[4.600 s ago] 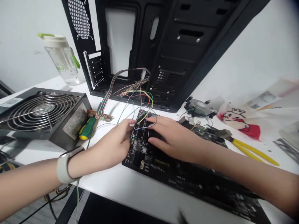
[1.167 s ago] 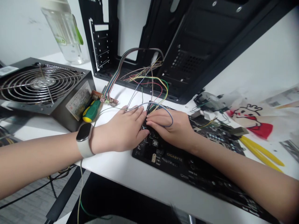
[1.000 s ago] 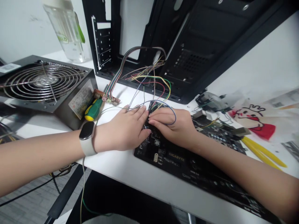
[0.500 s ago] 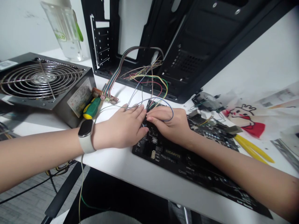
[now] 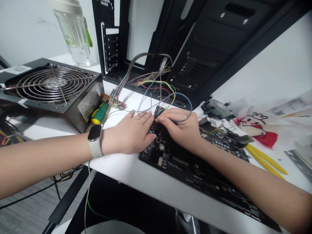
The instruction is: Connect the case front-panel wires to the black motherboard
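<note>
my left hand (image 5: 131, 135) is open, palm down, fingers spread, at the near-left corner of the black circuit board (image 5: 180, 161), which lies flat on the white table (image 5: 136, 175) from mid-frame to lower right. my right hand (image 5: 184, 128) is pinched narrow at the board's left end; the blue wire (image 5: 191, 107) loops back over it and runs in between thumb and fingers, so i read that as the thing gripped. for good handling i'd hold close to the wire's tip, line it up straight before any pressure, push lightly, and let the left hand brace the board so it can't skid. i'd also leave slack in the loop: the yellow wire (image 5: 168, 84) and its neighbors crowd in from the black case (image 5: 219, 42), upper middle to upper right, and could tug or snag. hard to make out: the wire tip is tiny and mostly behind fingertips, can't tell if it's seated or just touching, or which spot it meets. small print there is unreadable. right forearm covers part of the board, case top is cut off, bottle (image 5: 75, 39) upper left is cropped too, plastic bag (image 5: 258, 126) at right is blurry.
</note>
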